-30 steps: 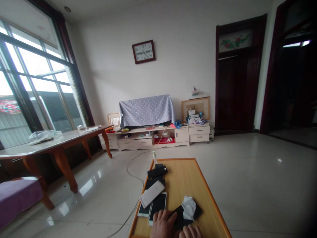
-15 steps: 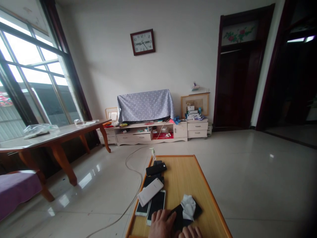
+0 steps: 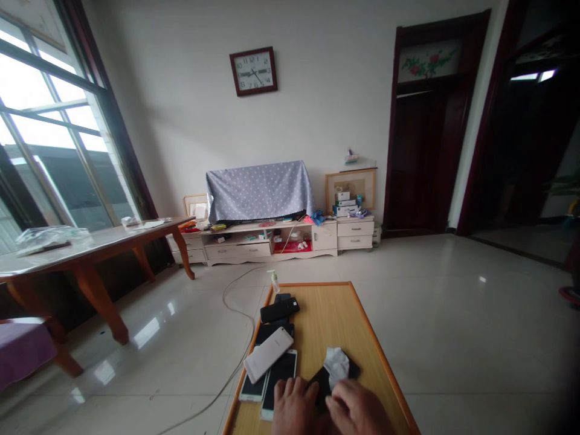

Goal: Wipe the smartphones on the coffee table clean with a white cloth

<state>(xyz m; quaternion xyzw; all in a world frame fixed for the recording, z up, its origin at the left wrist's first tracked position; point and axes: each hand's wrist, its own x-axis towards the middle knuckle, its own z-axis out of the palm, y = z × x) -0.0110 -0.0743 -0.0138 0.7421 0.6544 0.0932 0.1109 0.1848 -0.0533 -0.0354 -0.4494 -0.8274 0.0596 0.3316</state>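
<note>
left hand [image 3: 294, 408] on black phone [image 3: 321, 382] | right hand [image 3: 357, 411] near white cloth [image 3: 336, 364]

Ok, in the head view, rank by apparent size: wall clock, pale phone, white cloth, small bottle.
1. wall clock
2. pale phone
3. white cloth
4. small bottle
Depth differs, so true sizes stay unsure.

The wooden table [image 3: 338, 317] bears phones [image 3: 268, 361] along its left edge — a bottle [image 3: 273, 281] at the far corner.

Phones [image 3: 270, 356] lie left of the cloth [image 3: 335, 364] on the table [image 3: 335, 314].
</note>
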